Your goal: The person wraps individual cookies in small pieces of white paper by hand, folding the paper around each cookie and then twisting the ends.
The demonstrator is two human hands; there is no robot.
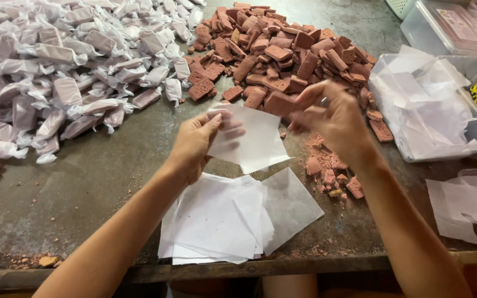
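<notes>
The left hand (197, 144) pinches 1 thin white paper sheet (252, 142) by its left edge, thumb on top and fingers curled beneath, and holds it above the tabletop (84, 182). The right hand (332, 118) is closed around 1 reddish-brown candy bar (279, 102), gripping it by its right end at the upper right corner of the sheet; the bar's left end sticks out past the fingertips. Directly below the hands, near the front edge of the tabletop, lies a loose stack of white papers (222, 221). Behind the hands sits a big pile of unwrapped brown bars (282, 52), and to the far left a heap of wrapped candies (56, 72) with twisted ends. Broken crumbs and bits (332, 171) lie scattered just beneath the right wrist. At the right stands a clear plastic bin (432, 110) holding more white sheets, with another lidded container (448, 27) behind it.
</notes>
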